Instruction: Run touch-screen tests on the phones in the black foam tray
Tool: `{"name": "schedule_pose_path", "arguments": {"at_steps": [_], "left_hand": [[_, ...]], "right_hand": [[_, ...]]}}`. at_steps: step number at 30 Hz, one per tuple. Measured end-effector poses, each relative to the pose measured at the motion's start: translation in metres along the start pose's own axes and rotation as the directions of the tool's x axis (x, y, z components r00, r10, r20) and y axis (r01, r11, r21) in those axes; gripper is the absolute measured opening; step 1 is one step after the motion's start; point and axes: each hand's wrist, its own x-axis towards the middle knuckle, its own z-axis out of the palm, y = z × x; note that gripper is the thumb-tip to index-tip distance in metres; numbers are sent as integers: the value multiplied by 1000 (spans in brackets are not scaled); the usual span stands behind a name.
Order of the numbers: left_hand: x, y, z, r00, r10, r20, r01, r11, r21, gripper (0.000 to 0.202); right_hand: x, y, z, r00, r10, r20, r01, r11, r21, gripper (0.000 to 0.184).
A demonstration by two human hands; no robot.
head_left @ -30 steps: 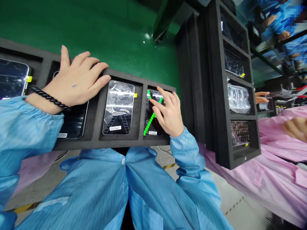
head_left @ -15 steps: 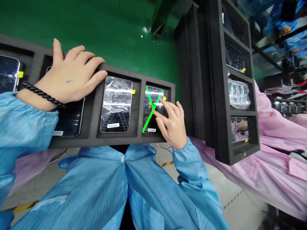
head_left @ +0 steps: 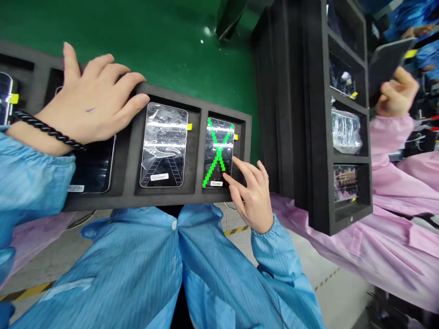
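My right hand (head_left: pixel 252 194) has its index fingertip on the lower part of a phone screen (head_left: pixel 218 151), its other fingers spread. Green blocky lines crossing in an X show on that screen. This phone lies in the right-end compartment of a black foam tray (head_left: pixel 164 198). One compartment to the left lies a phone (head_left: pixel 164 146) showing thin grid lines, with a white label and a yellow tab. My left hand (head_left: pixel 99 98) rests spread over the tray's far rim and a dark-screened phone (head_left: pixel 94 169), covering much of it. Another phone (head_left: pixel 5 98) is cut off at the left edge.
A stack of black foam trays (head_left: pixel 302 114) stands on the right; the outer one holds phones and a clear plastic-wrapped item (head_left: pixel 346 131). Beyond it, a co-worker's hand (head_left: pixel 398 93) in a pink sleeve holds a dark flat device (head_left: pixel 391 61). The worktop (head_left: pixel 171 41) is green.
My right fingertip has moved down the screen, and a green line now extends lower right from the crossing. My left hand shifts slightly left in view. A co-worker's hand with a device has appeared at right.
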Motion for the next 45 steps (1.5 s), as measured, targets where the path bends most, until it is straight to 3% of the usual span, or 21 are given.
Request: {"name": "schedule_pose_path", "arguments": {"at_steps": [7,12,19,25,29,36,45], "left_hand": [[1,0,0,1000,3,0,-3,1000,22,79],[0,1,-1,1000,10,-13,-9,1000,20,79],[3,4,-3,1000,-6,-5,6,1000,-28,77],[4,2,0,999,6,-47,-6,1000,-12,78],[3,5,-1,999,13,-50,-12,1000,25,76],[4,12,-9,998,-58,-8,58,997,-47,69],[4,8,-4,999,-29,-29,27,998,-48,73]], "right_hand": [[-14,-2,-10,1000,-6,28,5,999,37,33],[-9,-1,-12,999,-2,40,0,999,42,35],[37,0,-17,980,41,-194,-26,997,77,41],[103,-10,5,997,-79,-16,79,997,0,36],[129,-8,20,993,-112,47,115,991,-67,36],[142,-4,29,989,-120,85,128,987,-100,36],[135,-14,27,979,-188,84,195,977,-90,34]]}}
